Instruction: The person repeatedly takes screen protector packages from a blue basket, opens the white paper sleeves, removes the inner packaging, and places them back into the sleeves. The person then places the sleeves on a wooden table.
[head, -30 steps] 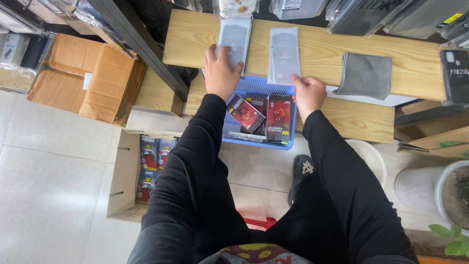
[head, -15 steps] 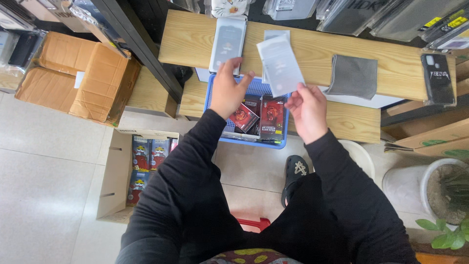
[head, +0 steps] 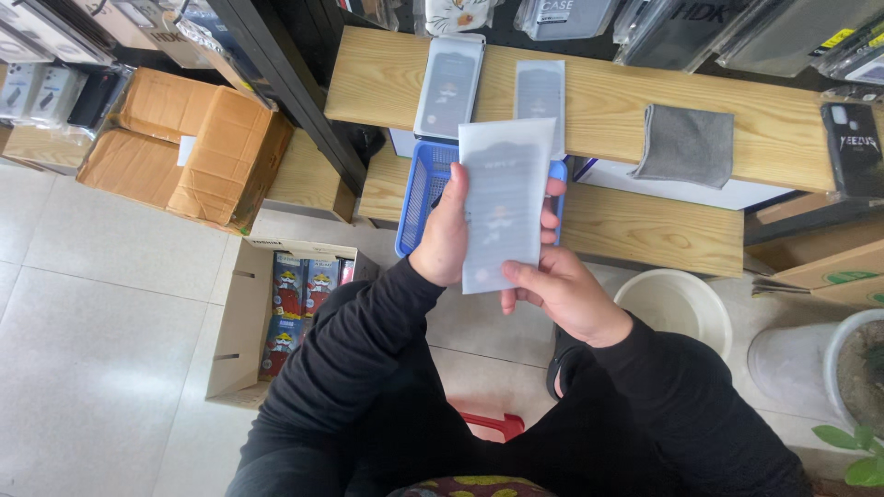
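Frosted sleeve [head: 502, 202], lifted off the counter [head: 626, 101], now between both sets of fingers: left hand [head: 447, 230] gripping its side edge, right hand [head: 566, 294] pinching the bottom corner, above blue basket [head: 414, 189].

Frosted matt plastic sleeve [head: 502, 207]

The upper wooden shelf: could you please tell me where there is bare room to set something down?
On the upper wooden shelf, bare wood lies between the translucent pouch and the grey cloth, and left of the white tray. The blue basket below sits under both hands, crowded.
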